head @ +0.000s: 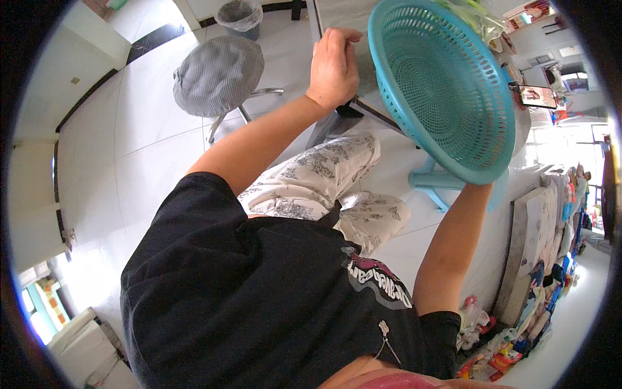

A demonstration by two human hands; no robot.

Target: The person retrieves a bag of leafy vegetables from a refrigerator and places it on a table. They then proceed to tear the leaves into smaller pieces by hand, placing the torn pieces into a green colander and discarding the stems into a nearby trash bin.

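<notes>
A turquoise perforated plastic basket [432,87] is tilted over the table [340,14] at the upper right, its inside facing me, and no contents show. My right wrist passes under its near rim. The basket hides my right hand, which appears to support it from behind. My left hand [335,63] is raised beside the table edge, left of the basket and apart from it. Its fingers are bent, with their tips towards the basket. No object shows in it, but its palm side is hidden.
Leafy greens in clear plastic [478,22] lie behind the basket. A phone [537,96] with a lit screen stands right of it. A turquoise plastic stool [432,180] is below. Left are a grey cushioned stool [218,75] and a lined bin [240,19]. Bags [474,316] lie lower right.
</notes>
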